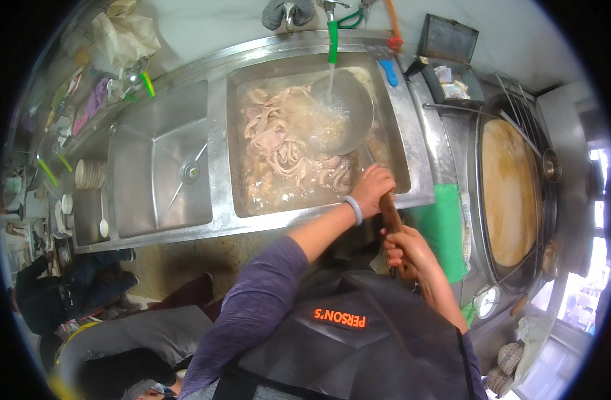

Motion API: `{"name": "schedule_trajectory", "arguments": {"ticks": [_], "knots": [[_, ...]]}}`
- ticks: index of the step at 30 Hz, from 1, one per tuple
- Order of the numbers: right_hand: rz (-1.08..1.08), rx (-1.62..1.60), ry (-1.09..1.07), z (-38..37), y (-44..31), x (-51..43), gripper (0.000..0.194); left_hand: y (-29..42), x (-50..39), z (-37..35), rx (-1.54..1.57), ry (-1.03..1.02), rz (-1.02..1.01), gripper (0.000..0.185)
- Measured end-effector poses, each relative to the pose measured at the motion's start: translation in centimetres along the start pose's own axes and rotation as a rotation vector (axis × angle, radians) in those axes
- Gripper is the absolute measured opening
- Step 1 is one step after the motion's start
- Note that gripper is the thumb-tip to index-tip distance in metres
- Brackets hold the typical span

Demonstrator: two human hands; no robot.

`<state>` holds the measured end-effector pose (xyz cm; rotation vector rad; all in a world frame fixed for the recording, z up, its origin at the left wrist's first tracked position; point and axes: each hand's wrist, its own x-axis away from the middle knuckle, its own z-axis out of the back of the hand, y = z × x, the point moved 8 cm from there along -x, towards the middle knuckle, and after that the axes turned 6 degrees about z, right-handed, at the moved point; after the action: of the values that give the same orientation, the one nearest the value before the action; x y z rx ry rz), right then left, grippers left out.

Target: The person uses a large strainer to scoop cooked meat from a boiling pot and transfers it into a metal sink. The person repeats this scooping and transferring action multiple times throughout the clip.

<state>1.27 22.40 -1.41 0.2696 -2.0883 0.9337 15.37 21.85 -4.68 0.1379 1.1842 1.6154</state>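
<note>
My left hand (373,187), with a pale bangle at the wrist, grips the wooden handle (391,212) of a large round metal scoop (353,120). Lower on the same handle, nearer my body, my right hand (408,247) is closed. The scoop's bowl lies tilted in the right basin of a steel sink (220,185), partly under cloudy water. Pale curled strips of meat (275,132), which look like offal, fill the basin left of the scoop and below it. Water runs from a tap with a green hose end (333,42) into the scoop.
Left of it is a second basin with a drain (190,172), then stacked bowls (90,174) and a white spoon (104,227). On the right are a green cloth (440,232), a large pan with a wooden lid (510,192) and an open metal box (453,85). A person (135,335) is at lower left.
</note>
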Motion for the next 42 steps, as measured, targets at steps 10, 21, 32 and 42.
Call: {"name": "schedule_trajectory", "arguments": {"ticks": [10, 21, 32, 42], "knots": [[0.676, 0.757, 0.222, 2.6, -3.0, 7.3, 0.035, 9.0, -2.5, 0.4, 0.004, 0.145, -0.072, 0.045], [0.300, -0.413, -0.006, 9.3, -2.9, 15.0, 0.031, 9.1, -3.6, -5.2, -0.013, 0.040, 0.041, 0.044], [0.593, -1.450, -0.158, 25.8, -2.1, 18.2, 0.019, -0.5, -2.6, -13.5, -0.430, -0.558, 0.462, 0.026], [0.909, -1.459, 0.082, 48.5, -6.1, 15.4, 0.010, -3.8, -2.7, -15.8, -0.630, -0.898, 0.618, 0.025]]}}
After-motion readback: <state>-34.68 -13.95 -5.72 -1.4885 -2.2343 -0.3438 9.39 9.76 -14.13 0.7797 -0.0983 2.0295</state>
